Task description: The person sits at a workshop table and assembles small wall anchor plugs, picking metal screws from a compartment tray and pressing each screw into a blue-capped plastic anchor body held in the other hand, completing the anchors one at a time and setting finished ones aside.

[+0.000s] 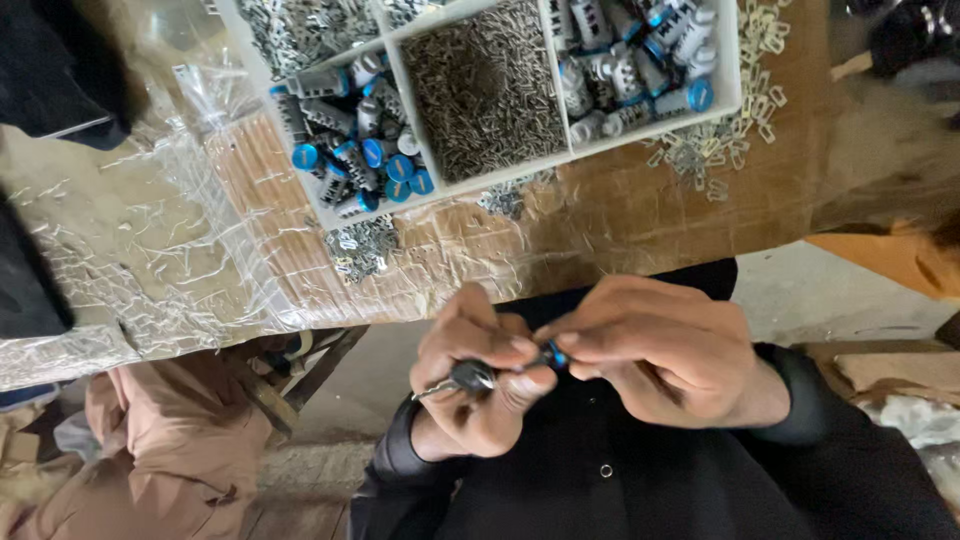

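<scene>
My left hand (475,385) and my right hand (655,345) meet close to my chest, below the table edge. Together they pinch a small dark cylindrical part with a blue end (553,355); a short metal pin (430,392) sticks out of the part on the left, past my left fingers. My left fingers curl around the dark body (472,376), and my right thumb and forefinger grip the blue end. Most of the part is hidden by the fingers.
A white divided tray (400,75) on the plastic-covered table (130,250) holds blue-capped cylinders (375,155), small metal clips (485,85) and more cylinders (630,70). Loose metal pieces (362,248) lie beside it. Pinkish cloth (150,450) hangs lower left; cardboard (890,260) sits right.
</scene>
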